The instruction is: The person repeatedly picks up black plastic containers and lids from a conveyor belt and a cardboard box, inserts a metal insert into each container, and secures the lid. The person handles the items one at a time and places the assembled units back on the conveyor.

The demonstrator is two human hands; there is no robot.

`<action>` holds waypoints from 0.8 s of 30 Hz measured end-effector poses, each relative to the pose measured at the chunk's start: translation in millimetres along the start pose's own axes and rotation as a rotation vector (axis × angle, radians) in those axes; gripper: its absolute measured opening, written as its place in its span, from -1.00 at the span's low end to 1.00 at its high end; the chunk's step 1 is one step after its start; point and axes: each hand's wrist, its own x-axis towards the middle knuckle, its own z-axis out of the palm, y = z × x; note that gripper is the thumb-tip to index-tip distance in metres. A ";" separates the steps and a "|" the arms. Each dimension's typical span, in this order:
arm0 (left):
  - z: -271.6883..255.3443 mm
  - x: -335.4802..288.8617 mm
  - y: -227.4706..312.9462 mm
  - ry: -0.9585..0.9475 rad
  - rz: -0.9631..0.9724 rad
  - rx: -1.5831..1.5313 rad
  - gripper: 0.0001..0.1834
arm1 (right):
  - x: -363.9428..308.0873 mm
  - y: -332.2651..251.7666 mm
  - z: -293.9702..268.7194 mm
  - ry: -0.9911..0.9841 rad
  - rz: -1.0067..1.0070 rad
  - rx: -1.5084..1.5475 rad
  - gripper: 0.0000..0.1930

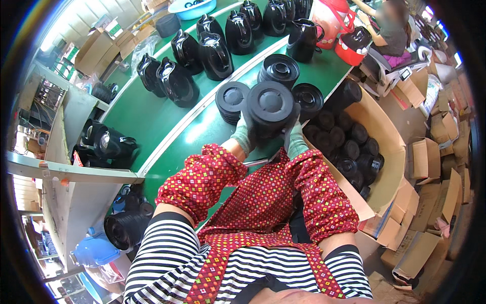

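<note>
My left hand [244, 133] and my right hand [294, 136], both in grey-green gloves, are closed around the two sides of a stack of black round plastic bases [271, 104]. The top base faces up and shows a raised ring with a small centre disc. Most of my fingers are hidden behind the stack. Close by on the green worktop [197, 137] are another base stack [232, 99] to the left, a ringed black stack [279, 67] just behind, and a round black part [308, 99] to the right.
Glossy black jugs [215, 55] line the far side of the worktop. To the right, a cardboard box [390, 172] holds many black round parts [349, 149]. A red-and-white container [329, 23] stands at the far right, with a person [392, 30] beyond. More black jugs [114, 144] lie at left.
</note>
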 end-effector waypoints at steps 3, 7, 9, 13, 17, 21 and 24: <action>-3.2 12.3 -3.2 0.194 -0.212 -0.481 -0.37 | -26.1 -19.4 16.6 0.088 0.040 -0.205 -0.17; -4.8 2.1 2.5 0.178 -0.224 -0.330 -0.26 | -38.5 -32.1 14.7 0.092 -0.088 -0.442 -0.16; 15.4 -7.7 5.9 0.074 -0.242 -0.330 -0.31 | -3.6 -20.5 -52.5 0.059 -0.363 -0.572 -0.17; -19.9 43.9 -68.3 0.207 -0.208 -0.442 -0.41 | -28.6 -21.7 5.3 -0.012 -0.183 -0.470 -0.17; -19.1 2.0 -37.8 0.039 -0.048 -0.177 -0.36 | -31.8 -37.3 3.0 0.062 -0.093 -0.431 -0.18; -87.3 -8.6 -51.1 0.004 0.143 0.083 -0.22 | -12.6 -46.3 -38.1 0.107 -0.061 -0.478 -0.17; -183.4 -19.9 -24.9 0.501 0.558 0.687 -0.10 | -30.0 -71.3 -68.3 0.129 -0.023 -0.532 -0.15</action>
